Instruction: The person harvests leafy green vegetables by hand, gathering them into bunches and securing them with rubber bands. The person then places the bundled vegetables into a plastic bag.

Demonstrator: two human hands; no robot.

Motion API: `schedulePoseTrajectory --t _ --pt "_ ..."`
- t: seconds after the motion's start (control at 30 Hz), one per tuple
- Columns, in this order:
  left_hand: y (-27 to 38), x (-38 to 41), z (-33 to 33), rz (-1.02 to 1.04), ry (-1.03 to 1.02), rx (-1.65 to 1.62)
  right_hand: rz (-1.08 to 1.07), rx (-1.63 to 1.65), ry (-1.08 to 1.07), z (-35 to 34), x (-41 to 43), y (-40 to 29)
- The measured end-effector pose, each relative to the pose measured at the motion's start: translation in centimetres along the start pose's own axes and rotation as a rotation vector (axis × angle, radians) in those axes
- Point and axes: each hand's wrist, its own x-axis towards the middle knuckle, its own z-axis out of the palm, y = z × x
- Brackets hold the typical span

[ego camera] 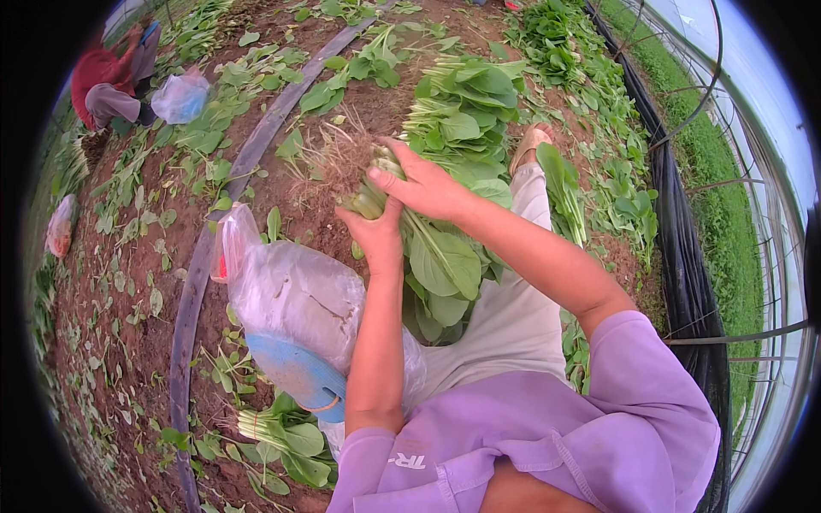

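Note:
Both my hands are closed around a bunch of leafy greens (pixel 449 263), held by its pale stems. Its brown, hairy roots (pixel 343 154) point to the upper left and the broad leaves hang down between my forearms. My left hand (pixel 378 234) grips the stems from below; my right hand (pixel 426 183) lies over them from the other side. Just beyond, a pile of greens (pixel 465 115) lies on the soil with its stems to the left. A bunch bound with a thin red tie (pixel 282 436) rests on the ground at the lower left.
Clear plastic covers my left leg (pixel 295 288), beside a blue sandal (pixel 292 369). A dark flat hose (pixel 192 314) crosses the soil at left. Black plastic sheeting (pixel 686 288) borders the right side. A person in red (pixel 102 77) crouches at the upper left by a plastic bag (pixel 181 96).

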Motion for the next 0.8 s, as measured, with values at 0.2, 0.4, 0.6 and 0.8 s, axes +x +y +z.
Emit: schedulePoseTrajectory --t 0.2,0.4,0.6,0.8 --pt "-1.8 -1.1 0.1 -0.051 -0.098 0.02 0.134 0.034 0.082 0.3 -0.6 1.0" --pt "-2.2 -1.2 0.5 -0.091 -0.205 -0.091 0.246 0.062 0.02 -0.2 -1.1 0.7" --pt "-1.6 -1.1 1.6 -0.121 -0.269 -0.159 0.233 0.172 -0.019 -2.0 -2.1 1.4" --pt "-0.1 -2.5 3.4 -0.075 -0.276 -0.196 0.092 -0.238 0.034 -4.0 -4.4 0.8"
